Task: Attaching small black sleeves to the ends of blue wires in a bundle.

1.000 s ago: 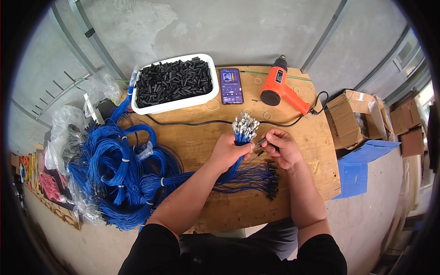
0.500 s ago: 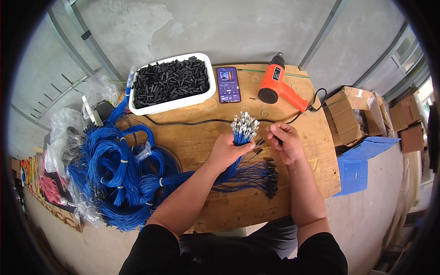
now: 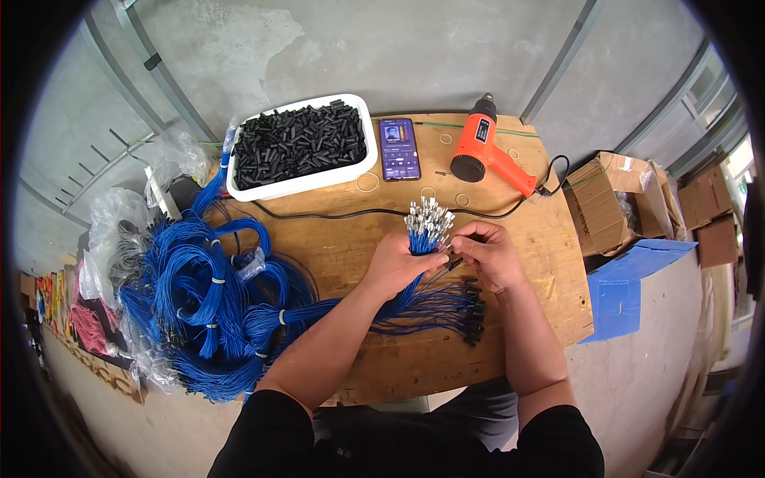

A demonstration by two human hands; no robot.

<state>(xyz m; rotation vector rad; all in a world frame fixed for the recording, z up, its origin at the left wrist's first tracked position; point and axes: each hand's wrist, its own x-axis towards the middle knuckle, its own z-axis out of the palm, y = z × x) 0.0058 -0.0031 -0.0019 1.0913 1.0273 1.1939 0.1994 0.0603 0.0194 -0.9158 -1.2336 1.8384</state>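
Observation:
My left hand is wrapped round a bundle of blue wires, whose silvery metal terminals stand up above the fist. Close against its right side, my right hand has thumb and fingers pinched together by the bundle's edge. The small black sleeve in that pinch is mostly hidden by the fingers. Below the hands, the wires fan out to the right over the table, and black sleeves cover their ends. More blue wire, tied in large coils, is heaped left of my left forearm.
A white tub full of black sleeves stands at the back. Beside it lie a lit phone and an orange heat gun. A black cord crosses the wooden table. Cardboard boxes are on the right.
My right hand has moved left, bringing its fingertips up to the wire bundle. My left hand keeps its grip, almost in the same place.

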